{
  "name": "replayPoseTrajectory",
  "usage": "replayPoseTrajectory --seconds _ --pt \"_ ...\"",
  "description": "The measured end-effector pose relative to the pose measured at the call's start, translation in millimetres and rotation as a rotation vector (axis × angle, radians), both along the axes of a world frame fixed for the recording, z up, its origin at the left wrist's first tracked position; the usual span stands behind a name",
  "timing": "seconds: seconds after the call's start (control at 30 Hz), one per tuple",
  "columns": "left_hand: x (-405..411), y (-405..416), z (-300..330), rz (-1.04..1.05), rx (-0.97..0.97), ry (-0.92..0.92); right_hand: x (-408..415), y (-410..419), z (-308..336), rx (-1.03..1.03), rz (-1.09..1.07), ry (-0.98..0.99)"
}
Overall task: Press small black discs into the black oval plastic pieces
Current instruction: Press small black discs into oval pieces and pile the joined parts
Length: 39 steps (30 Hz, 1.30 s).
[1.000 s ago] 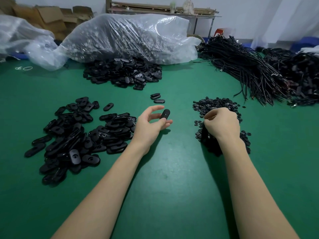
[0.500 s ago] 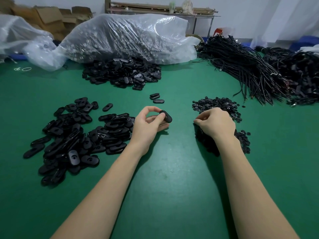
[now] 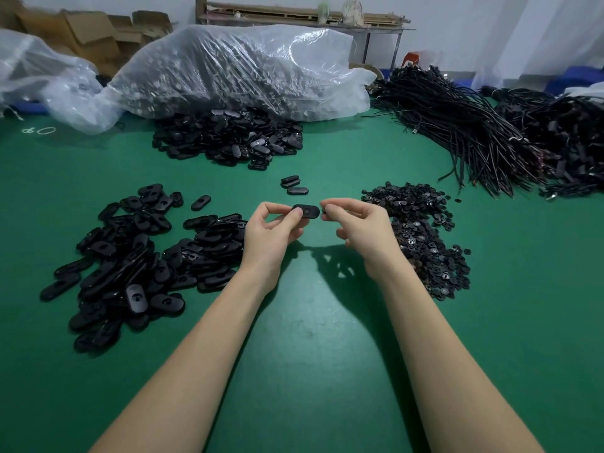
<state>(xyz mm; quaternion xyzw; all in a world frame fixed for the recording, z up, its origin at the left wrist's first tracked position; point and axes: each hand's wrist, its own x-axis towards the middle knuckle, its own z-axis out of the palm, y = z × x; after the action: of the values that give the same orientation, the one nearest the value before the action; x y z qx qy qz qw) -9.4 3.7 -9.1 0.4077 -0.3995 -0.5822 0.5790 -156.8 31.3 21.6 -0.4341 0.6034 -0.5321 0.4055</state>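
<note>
Black plastic fills the desk (image 3: 313, 371): the left hand (image 3: 273, 233) pinches one oval piece (image 3: 306, 211) above mid-desk, the right hand (image 3: 359, 228) pinches a small disc (image 3: 324, 210) just beside it, not yet pressed, with large heaps apparently left.

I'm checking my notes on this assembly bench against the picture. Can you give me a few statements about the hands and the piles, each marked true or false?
1. The left hand pinches a black oval piece above the table. True.
2. The right hand rests flat on the green table. False: it is raised, fingertips pinched beside the oval piece.
3. The pile of small discs lies on the right-hand side. True.
4. The clear plastic bag sits at the near edge of the table. False: it lies at the far side, behind a heap of oval pieces.
5. Bundles of black cables lie at the far right. True.
</note>
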Motion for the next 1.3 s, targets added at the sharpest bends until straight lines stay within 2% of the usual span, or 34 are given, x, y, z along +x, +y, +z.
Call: replayPoseTrajectory --seconds 0.23,0.73,1.07,1.3 --pt "0.0 4.3 -0.4 -0.037 -0.084 0.041 -3.8 4.2 5.3 0.009 0.021 -0.053" --pt "-0.4 5.6 -2.2 -0.13 -0.128 0.026 -4.8 -2.0 7.8 -0.062 0.003 0.339" --pt "1.9 5.5 -2.9 -0.168 -0.158 -0.003 -6.0 0.0 8.6 -0.061 0.005 0.328" --pt "3.5 6.1 -3.3 -0.19 -0.169 -0.063 -7.6 1.5 11.9 -0.067 0.013 0.432"
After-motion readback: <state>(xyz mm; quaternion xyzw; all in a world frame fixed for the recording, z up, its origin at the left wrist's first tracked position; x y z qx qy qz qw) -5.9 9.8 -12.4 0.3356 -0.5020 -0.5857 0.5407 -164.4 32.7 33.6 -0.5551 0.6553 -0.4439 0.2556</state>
